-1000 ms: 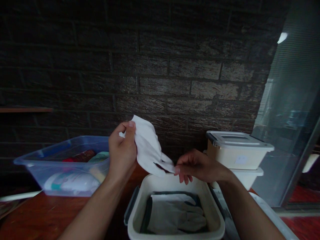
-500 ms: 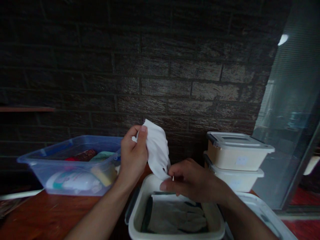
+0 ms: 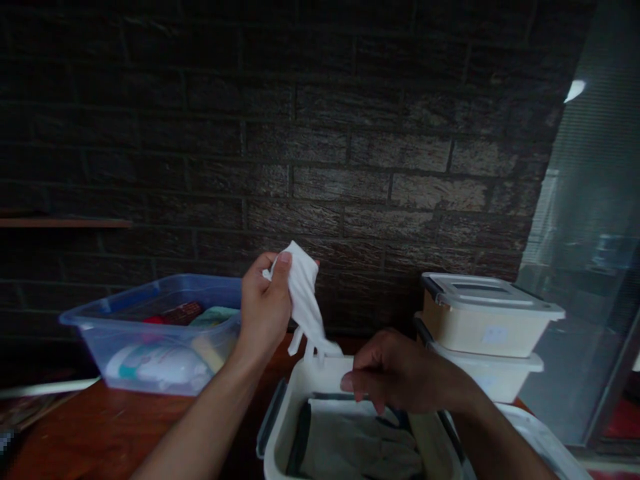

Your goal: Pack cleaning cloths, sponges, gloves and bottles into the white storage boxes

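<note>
My left hand [image 3: 265,307] is raised above the table and pinches the cuff of a white glove [image 3: 305,303], whose fingers hang down toward the rim of a white bin [image 3: 305,387]. My right hand [image 3: 395,373] hovers over that bin with its fingers curled together, close to the glove's dangling fingertips; I cannot make out anything in it. Grey gloves [image 3: 360,447] lie folded inside the bin.
A clear blue tub [image 3: 150,333] holding assorted items stands at the left on the reddish wooden table [image 3: 100,433]. Two lidded cream boxes [image 3: 490,327] are stacked at the right. A dark brick wall is behind, a glass panel [image 3: 590,267] at the far right.
The white glove was stretched between both hands; now my right hand has let go and dropped toward the bin, and the glove hangs from my left hand alone.
</note>
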Demonstrator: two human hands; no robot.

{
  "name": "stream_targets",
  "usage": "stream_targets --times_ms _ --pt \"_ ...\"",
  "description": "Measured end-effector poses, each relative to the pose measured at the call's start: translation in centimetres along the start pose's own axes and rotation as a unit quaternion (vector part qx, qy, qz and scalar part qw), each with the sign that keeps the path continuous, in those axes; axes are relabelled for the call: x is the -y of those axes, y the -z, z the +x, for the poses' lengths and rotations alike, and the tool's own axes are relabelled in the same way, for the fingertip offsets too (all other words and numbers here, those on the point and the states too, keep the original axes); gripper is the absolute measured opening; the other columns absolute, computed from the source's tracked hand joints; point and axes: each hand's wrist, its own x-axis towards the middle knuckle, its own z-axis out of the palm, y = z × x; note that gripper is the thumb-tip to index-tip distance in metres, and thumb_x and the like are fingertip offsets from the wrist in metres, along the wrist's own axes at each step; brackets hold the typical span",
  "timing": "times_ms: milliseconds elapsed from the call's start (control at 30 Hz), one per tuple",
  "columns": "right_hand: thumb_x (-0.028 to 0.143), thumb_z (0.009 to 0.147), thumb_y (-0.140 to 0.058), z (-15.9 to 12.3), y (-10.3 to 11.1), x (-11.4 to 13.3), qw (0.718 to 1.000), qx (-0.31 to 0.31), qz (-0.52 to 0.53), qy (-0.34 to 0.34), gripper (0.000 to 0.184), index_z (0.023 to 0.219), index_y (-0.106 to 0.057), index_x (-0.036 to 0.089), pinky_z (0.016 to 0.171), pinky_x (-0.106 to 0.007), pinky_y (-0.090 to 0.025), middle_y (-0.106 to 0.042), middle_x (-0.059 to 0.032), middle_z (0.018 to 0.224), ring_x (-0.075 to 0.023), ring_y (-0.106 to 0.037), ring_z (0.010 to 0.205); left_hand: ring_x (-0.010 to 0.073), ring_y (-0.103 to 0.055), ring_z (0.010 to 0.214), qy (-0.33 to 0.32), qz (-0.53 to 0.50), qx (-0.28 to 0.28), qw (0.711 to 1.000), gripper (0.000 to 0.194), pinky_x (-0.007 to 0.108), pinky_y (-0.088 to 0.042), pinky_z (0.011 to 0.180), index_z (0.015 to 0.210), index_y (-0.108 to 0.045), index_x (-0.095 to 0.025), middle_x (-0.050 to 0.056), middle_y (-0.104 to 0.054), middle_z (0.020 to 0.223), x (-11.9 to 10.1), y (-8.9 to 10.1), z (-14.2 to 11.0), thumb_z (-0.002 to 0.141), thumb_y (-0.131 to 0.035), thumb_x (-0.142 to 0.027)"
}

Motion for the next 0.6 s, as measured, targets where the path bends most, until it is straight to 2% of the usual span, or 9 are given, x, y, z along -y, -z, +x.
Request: stream_targets --times_ms 67,167,267,333,433,500,600 --pt "0.060 0.089 -0.070 -0.3 0.5 0.0 0.996 -0.077 -0.050 0.018 0.046 0.076 -0.072 0.016 0.046 -0.022 -0.032 -0.065 -0.0005 0.062 -0.0099 -0.052 0.054 0.0118 -0.055 0.056 0.012 0.026 0.040 0.999 0.029 0.021 -0.042 0.052 0.087 -0.062 -0.020 0.003 -0.071 0.079 0.3 -0.3 -0.7 0.092 -0.067 -0.048" --pt "0.055 0.083 -0.079 -0.7 1.0 0.4 0.971 -0.216 -0.071 0.067 0.039 0.094 -0.070 0.019 0.050 -0.022 -0.037 -0.066 0.0003 0.073 -0.0119 -0.056 0.062 0.0144 -0.061 0.065 0.054 0.053 0.093 0.993 0.034 0.022 -0.046 0.055 0.114 -0.066 -0.022 0.004 -0.072 0.090 0.9 -0.9 -2.0 0.092 -0.067 -0.048" --pt "0.050 0.076 -0.086 -0.5 0.6 0.9 0.939 -0.291 -0.138 0.123 0.060 0.123 -0.062 0.023 0.067 -0.027 -0.051 -0.070 -0.0041 0.101 -0.0182 -0.065 0.083 0.0170 -0.065 0.071 0.126 0.037 0.135 0.982 0.051 0.026 -0.053 0.059 0.137 -0.056 -0.030 0.005 -0.071 0.105 0.8 -1.8 -3.6 0.091 -0.069 -0.047" --pt "0.042 0.077 -0.086 0.1 -0.1 1.1 0.919 -0.294 -0.214 0.151 0.071 0.137 -0.055 0.023 0.086 -0.035 -0.054 -0.067 -0.0090 0.121 -0.0246 -0.066 0.104 0.0191 -0.069 0.077 0.216 -0.022 0.172 0.961 0.059 0.032 -0.058 0.063 0.143 -0.050 -0.036 0.007 -0.068 0.124 0.2 -2.5 -4.6 0.089 -0.072 -0.045" --pt "0.033 0.090 -0.074 0.9 -0.6 1.0 0.914 -0.260 -0.258 0.173 0.056 0.141 -0.056 0.022 0.101 -0.042 -0.049 -0.066 -0.0125 0.133 -0.0287 -0.064 0.120 0.0252 -0.070 0.101 0.322 -0.116 0.204 0.917 0.059 0.037 -0.062 0.074 0.142 -0.053 -0.034 0.010 -0.055 0.148 -1.1 -2.9 -5.4 0.087 -0.075 -0.037" --pt "0.032 0.097 -0.065 1.1 -0.3 0.8 0.924 -0.231 -0.230 0.200 0.040 0.136 -0.062 0.024 0.103 -0.039 -0.048 -0.069 -0.0097 0.132 -0.0270 -0.065 0.120 0.0278 -0.067 0.113 0.338 -0.141 0.210 0.906 0.053 0.038 -0.061 0.083 0.136 -0.060 -0.028 0.011 -0.049 0.154 -1.7 -2.7 -5.3 0.086 -0.074 -0.033" --pt "0.032 0.103 -0.055 0.9 0.8 0.4 0.935 -0.227 -0.140 0.233 0.026 0.121 -0.073 0.025 0.097 -0.032 -0.049 -0.076 -0.0048 0.117 -0.0223 -0.069 0.109 0.0303 -0.072 0.105 0.352 -0.142 0.257 0.889 0.053 0.046 -0.059 0.088 0.136 -0.061 -0.028 0.013 -0.048 0.156 -1.9 -1.9 -4.6 0.084 -0.072 -0.032"
